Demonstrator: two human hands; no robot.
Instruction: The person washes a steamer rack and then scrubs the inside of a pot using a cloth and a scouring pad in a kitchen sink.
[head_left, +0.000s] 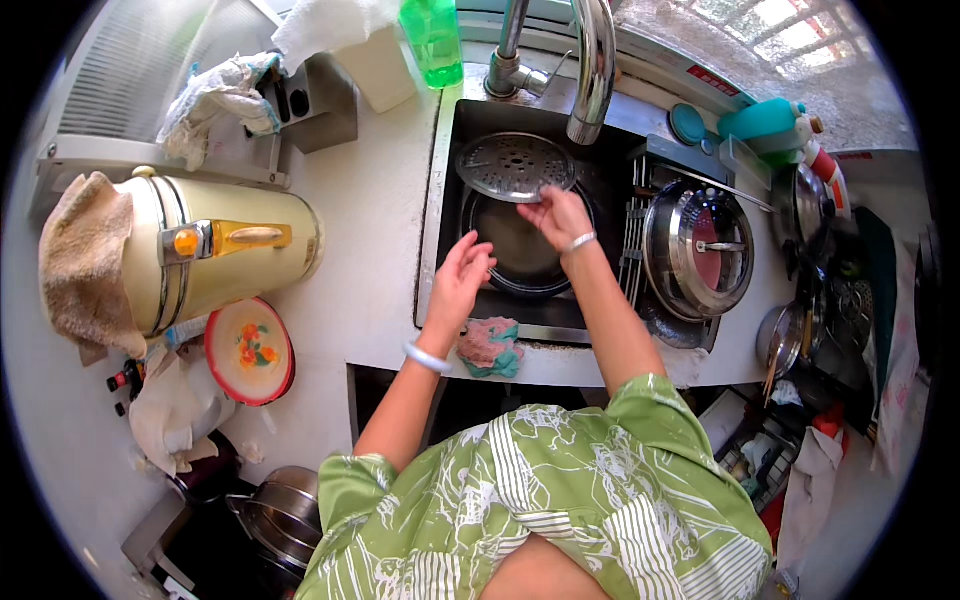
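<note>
My right hand (556, 219) grips the near rim of a round perforated metal steamer plate (516, 163), held tilted above the sink. Below it, a dark-rimmed round pan (521, 244) stands in the steel sink basin (442, 225), with murky liquid visible inside. My left hand (460, 279) hovers over the pan's left side, fingers apart and holding nothing. On the counter's front edge lies a pink and green cloth or sponge (491, 346), just below my left hand. The chrome faucet (592, 75) arches over the back of the basin; no running water shows.
A glass-lidded pot (701, 247) stands on the rack right of the basin. Bottles (761, 120) line the back right. To the left are a cream thermos-like container (232, 240), a red-rimmed enamel plate (250, 351) and a green bottle (433, 45). Metal pots (283, 510) sit lower left.
</note>
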